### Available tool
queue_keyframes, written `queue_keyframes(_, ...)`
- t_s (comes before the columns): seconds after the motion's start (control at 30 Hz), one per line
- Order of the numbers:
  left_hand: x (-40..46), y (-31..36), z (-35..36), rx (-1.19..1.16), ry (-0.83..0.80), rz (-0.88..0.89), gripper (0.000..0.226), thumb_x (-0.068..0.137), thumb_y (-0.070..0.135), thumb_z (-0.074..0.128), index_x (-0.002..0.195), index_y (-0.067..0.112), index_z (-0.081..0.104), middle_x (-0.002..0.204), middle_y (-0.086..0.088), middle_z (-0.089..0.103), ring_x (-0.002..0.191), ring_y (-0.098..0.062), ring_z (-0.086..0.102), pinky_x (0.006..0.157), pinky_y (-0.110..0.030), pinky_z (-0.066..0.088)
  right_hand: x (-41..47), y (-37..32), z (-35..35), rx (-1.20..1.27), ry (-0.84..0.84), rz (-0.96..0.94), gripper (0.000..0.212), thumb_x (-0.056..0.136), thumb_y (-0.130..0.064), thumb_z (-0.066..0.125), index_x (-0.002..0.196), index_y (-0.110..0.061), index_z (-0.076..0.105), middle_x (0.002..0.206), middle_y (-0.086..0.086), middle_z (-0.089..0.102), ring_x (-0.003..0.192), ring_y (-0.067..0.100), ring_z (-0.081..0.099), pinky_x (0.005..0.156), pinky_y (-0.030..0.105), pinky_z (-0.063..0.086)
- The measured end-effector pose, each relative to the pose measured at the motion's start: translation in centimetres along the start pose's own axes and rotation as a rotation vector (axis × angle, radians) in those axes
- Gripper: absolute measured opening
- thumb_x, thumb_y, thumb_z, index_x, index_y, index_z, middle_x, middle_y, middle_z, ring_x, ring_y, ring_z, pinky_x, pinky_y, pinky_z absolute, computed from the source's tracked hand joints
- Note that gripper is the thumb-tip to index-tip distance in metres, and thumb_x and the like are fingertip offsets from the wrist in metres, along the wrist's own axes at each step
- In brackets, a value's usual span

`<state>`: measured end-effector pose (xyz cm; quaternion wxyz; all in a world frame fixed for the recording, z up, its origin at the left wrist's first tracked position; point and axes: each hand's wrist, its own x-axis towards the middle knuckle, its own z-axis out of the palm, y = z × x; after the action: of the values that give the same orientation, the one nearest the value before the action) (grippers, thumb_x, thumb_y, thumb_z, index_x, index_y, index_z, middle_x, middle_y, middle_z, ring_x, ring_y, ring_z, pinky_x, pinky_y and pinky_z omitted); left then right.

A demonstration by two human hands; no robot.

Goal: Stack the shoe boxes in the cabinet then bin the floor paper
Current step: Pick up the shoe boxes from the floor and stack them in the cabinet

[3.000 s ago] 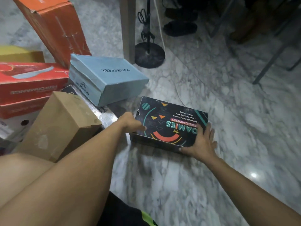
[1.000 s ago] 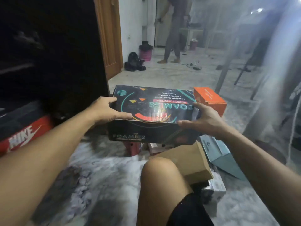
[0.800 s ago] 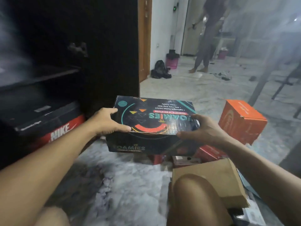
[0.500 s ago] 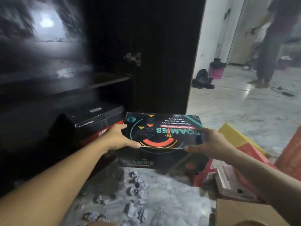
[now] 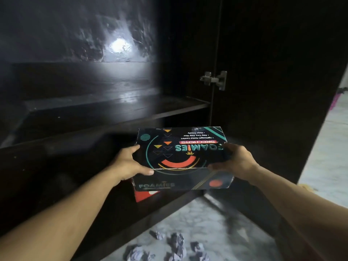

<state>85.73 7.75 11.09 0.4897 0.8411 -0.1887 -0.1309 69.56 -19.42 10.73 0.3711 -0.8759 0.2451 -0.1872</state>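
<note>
A black Skechers Foamies shoe box (image 5: 180, 153) with teal and orange graphics is held level in front of the dark cabinet (image 5: 94, 110). My left hand (image 5: 130, 163) grips its left end, thumb on the lid. My right hand (image 5: 235, 162) grips its right end. Just under the box, a red corner of another shoe box (image 5: 145, 195) shows in the cabinet's bottom compartment. Several crumpled grey paper balls (image 5: 175, 243) lie on the marble floor below.
The cabinet's middle shelf (image 5: 116, 108) is bare and dimly lit by a reflection. Its open door (image 5: 273, 91) stands at the right, hinge (image 5: 214, 80) visible. Pale marble floor (image 5: 327, 147) shows beyond the door's right edge.
I have swung left from the pile of boxes toward the cabinet, carrying the Foamies box in both hands. The box is now at the cabinet's lower opening.
</note>
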Motion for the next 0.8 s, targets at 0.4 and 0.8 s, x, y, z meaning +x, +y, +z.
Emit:
queue_keyframes(0.4,8.6,-1.8,-2.9,-0.127,0.249,0.074,0.083,0.072,-0.016,0.073,0.144,0.012,0.043,0.15,-0.012,0.04,0.132,-0.021,0.044,0.096,-0.023,0.038,13.8,-1.4,5.8,0.246,0.054,-0.042,0.07,0.053,-0.016,0.095,0.116,-0.017,0.065,0.106,0.001,0.069,0.096,0.018,0.067,0.08,0.033,0.059)
queue_keyframes(0.8,12.5,-3.2,-1.4,-0.244,0.459,0.086,0.052,0.079,-0.012,0.069,0.128,0.005,0.06,0.088,0.006,0.059,0.061,-0.001,0.047,0.047,0.0,0.041,20.0,-2.7,9.5,0.135,0.305,0.021,0.027,0.079,-0.023,0.079,0.099,-0.008,0.071,0.096,0.009,0.065,0.093,0.023,0.062,0.084,0.031,0.053)
